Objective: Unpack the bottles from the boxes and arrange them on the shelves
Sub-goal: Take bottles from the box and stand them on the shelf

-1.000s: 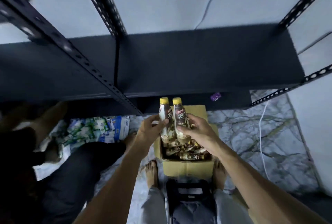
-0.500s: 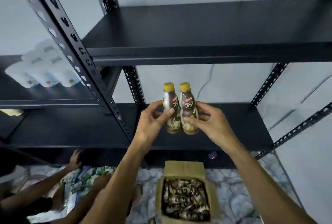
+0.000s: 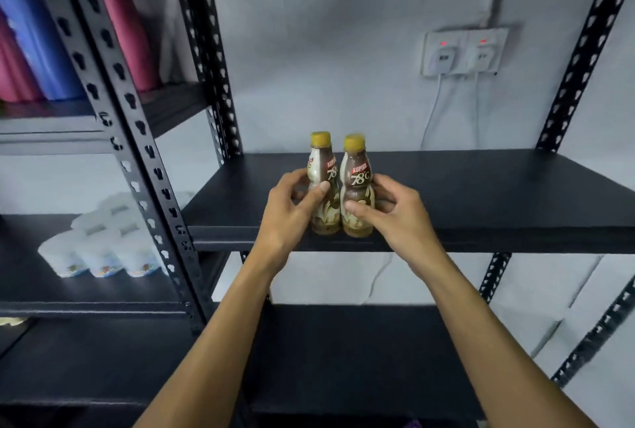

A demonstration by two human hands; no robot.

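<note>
two bottles upright, side by side and touching, one per hand, likely so both land together as a neat pair. left grip (image 3: 288, 211) wraps the left bottle (image 3: 324, 166) at its waist, thumb across the front. right grip (image 3: 395, 218) holds the right bottle (image 3: 359, 176) the same way. bottles sit between the grips, caps above the fingers, bases at the shelf (image 3: 481, 187) front edge. can't tell if they rest on it.
</note>
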